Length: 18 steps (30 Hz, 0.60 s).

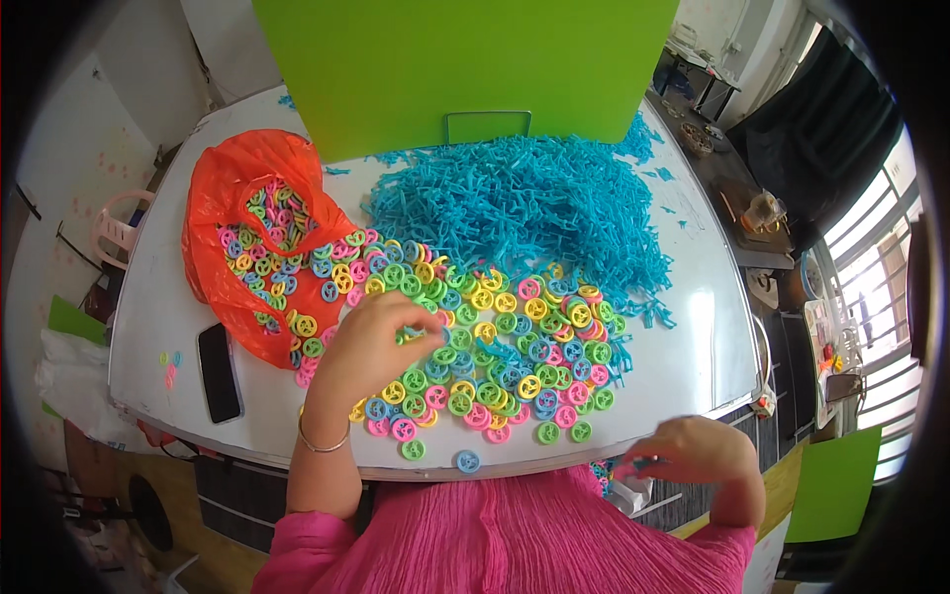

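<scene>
Small plastic wheels point(460, 404) in pink, yellow, green and blue lie spread over the white table in front of me. Above them, my left hand point(374, 342) has its fingers bent and the tips drawn together; what they pinch, if anything, is too small to name. My right hand point(701, 450) hangs past the table's front edge at the right. Its fingers are curled together near a bluish bit that I cannot make out. Below that hand, a white bag point(630, 493) with colourful small pieces beside it shows partly. Blue plastic strip-like parts point(524, 203) form a big heap behind the wheels.
An orange-red plastic bag point(213, 233) lies open at the left, spilling more wheels. A black phone point(219, 373) rests near the left front edge. Across the far side stands a large green panel point(465, 69). The white tabletop point(693, 356) shows at the right.
</scene>
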Motion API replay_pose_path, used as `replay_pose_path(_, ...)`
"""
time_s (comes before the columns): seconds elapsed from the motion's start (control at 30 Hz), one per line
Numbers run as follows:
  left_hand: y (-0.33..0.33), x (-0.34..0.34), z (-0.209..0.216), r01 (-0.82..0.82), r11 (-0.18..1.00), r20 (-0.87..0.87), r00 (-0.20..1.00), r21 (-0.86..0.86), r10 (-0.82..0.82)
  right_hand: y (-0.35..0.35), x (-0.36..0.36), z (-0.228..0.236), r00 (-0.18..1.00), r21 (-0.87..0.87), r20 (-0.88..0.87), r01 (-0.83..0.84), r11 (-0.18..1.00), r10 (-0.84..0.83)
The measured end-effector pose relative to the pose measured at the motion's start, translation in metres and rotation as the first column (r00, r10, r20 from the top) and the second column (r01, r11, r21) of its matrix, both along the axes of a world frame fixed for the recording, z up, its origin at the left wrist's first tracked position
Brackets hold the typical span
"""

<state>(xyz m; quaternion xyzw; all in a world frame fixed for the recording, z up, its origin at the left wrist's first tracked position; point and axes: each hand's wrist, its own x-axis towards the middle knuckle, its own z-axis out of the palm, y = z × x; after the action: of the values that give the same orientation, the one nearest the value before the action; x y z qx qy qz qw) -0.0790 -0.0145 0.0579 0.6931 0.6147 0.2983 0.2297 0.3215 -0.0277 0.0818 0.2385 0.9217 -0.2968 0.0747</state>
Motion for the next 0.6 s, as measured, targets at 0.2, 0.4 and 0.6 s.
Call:
replay_pose_path(0.2,-0.013,0.003,-0.004,0.35,0.905,-0.157,0.906,-0.243,-0.392,-0.01,0.004,0.005,0.93,-0.171,0.362,0.139,0.975,-0.069)
replay_pose_path(0.4,-0.018,0.003,-0.002,0.306,0.903,-0.319,0.86,-0.303,-0.398,-0.002,-0.04,0.003,0.994,-0.1,-0.065,0.082,0.992,-0.089)
replay_pose_path(0.6,-0.012,0.004,-0.012,0.268,0.95,-0.294,0.906,-0.157,-0.304,-0.022,-0.125,-0.063,0.853,0.382,-0.5,0.063,0.922,0.149)
